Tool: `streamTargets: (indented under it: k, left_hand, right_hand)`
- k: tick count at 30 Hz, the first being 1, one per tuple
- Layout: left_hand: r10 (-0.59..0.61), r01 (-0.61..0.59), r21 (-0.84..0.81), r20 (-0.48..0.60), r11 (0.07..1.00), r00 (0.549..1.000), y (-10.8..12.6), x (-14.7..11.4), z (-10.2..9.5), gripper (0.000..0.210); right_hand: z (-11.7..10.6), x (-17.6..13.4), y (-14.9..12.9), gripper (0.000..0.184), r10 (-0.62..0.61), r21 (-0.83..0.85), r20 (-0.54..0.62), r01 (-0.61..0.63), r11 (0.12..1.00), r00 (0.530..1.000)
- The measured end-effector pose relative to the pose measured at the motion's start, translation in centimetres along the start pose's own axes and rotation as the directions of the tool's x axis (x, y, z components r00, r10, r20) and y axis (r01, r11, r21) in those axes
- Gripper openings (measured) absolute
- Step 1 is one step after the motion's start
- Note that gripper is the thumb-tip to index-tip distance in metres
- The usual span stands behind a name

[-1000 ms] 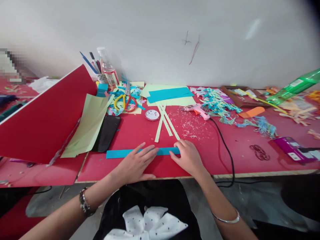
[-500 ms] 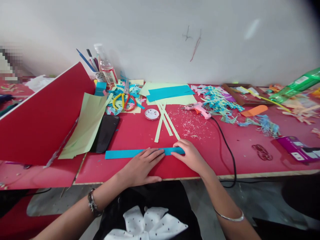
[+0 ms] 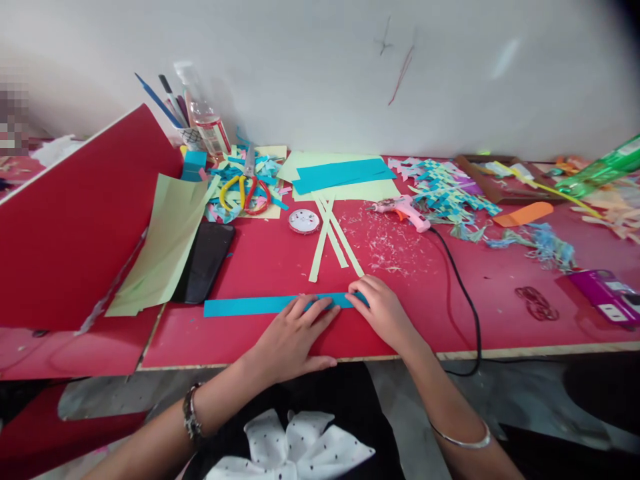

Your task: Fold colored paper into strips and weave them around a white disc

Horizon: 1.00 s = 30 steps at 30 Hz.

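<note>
A long blue paper strip (image 3: 240,307) lies along the front of the red table. My left hand (image 3: 299,333) rests on it with fingers spread, the fingertips pressing near its middle and the thumb out toward the table edge. At the strip's right end, the thumb and fingers of my right hand (image 3: 381,312) pinch the paper, hiding part of that end. Just beyond the hands, pale green paper strips (image 3: 327,233) cross one another, one reaching close to my right fingertips.
A pink glue gun (image 3: 404,212) with a black cord lies right of centre. Scissors (image 3: 245,190) rest on paper scraps. To the left are a phone (image 3: 205,260), green sheets (image 3: 157,250) and a slanted red board (image 3: 75,233). A purple box (image 3: 605,297) sits at right.
My left hand has slid slightly right along the strip, closer to my right hand. My right hand keeps its pinch at the end. The whole view has shifted a little.
</note>
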<state>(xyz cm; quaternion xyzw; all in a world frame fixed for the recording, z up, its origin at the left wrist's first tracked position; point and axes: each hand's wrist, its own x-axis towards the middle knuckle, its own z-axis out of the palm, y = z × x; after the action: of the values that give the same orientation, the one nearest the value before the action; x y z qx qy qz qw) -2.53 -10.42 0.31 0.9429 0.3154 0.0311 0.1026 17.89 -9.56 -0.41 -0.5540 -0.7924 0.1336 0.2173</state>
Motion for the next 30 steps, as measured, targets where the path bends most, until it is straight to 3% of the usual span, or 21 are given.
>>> streamTargets:
  k: [25,30]
  left_hand:
    - [-0.073,0.075,-0.095,0.017,0.993,0.997,0.3,0.3,0.2,0.079]
    - [-0.067,0.069,-0.091,0.024,0.994,0.997,0.3,0.4,0.0,0.078]
  right_hand:
    - [-0.4,-0.5,-0.1,0.009,0.035,0.083,-0.002,-0.035,0.996,0.999]
    - [-1.1,-0.8,1.1,0.01,0.075,0.072,0.0,-0.075,0.995,0.997]
